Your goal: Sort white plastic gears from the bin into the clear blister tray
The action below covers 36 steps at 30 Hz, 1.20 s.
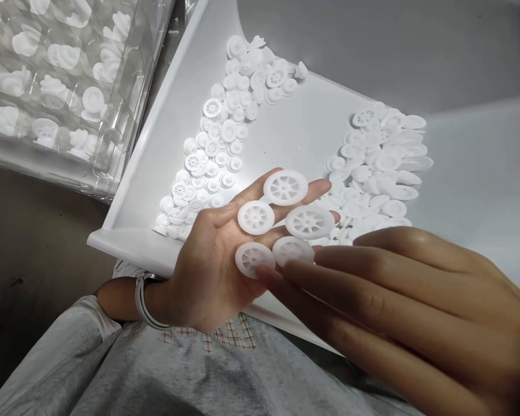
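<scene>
My left hand (212,271) lies palm up over the near edge of a white tray (156,138). Several white spoked plastic wheels (286,188) rest flat on its palm and fingers. My right hand (407,312) reaches in from the right with fingers stretched out. Its fingertips touch the two nearest wheels (292,249) on the left palm. The left wrist wears a pale band (142,303).
The tray holds a pile of small white wheels (219,138) on its left side. A pile of larger white discs (377,167) lies on its right. A clear plastic blister tray (60,86) with white parts in its pockets sits at the upper left on a dark table.
</scene>
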Each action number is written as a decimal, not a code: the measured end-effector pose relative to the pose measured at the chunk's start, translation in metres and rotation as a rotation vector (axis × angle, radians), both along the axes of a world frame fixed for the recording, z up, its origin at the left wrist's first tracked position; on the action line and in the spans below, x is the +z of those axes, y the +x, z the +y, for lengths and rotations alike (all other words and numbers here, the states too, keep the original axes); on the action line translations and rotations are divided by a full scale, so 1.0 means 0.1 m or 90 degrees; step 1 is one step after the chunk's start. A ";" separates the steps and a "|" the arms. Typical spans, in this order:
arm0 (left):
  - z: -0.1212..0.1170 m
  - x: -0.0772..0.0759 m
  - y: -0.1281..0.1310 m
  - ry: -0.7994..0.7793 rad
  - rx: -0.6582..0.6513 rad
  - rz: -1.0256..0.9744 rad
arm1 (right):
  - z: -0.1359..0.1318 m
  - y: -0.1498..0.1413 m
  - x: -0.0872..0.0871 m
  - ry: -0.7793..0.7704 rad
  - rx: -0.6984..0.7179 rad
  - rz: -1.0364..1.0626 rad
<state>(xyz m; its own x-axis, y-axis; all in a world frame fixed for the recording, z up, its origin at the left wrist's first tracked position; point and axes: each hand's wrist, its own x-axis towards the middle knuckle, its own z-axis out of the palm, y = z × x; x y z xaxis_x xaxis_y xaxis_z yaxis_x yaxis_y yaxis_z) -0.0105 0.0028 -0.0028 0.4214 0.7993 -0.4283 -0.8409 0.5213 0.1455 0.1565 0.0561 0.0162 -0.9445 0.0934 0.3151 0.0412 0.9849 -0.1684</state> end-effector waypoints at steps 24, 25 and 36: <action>-0.02 0.01 -0.04 -0.016 0.038 -0.001 | 0.01 0.05 -0.01 0.058 0.004 -0.001; -0.02 0.01 -0.04 -0.007 0.033 -0.002 | 0.01 0.05 0.00 0.064 0.004 -0.001; -0.04 -0.04 0.00 0.015 0.052 0.013 | 0.06 0.11 0.06 -0.105 -0.311 -0.014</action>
<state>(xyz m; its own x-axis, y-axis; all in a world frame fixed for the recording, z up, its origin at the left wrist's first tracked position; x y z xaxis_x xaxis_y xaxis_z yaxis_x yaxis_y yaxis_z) -0.0103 -0.0014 -0.0066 0.3453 0.8410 -0.4165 -0.8774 0.4468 0.1749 0.1679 0.0620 0.0224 -0.7849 0.5717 0.2389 0.4946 0.8103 -0.3143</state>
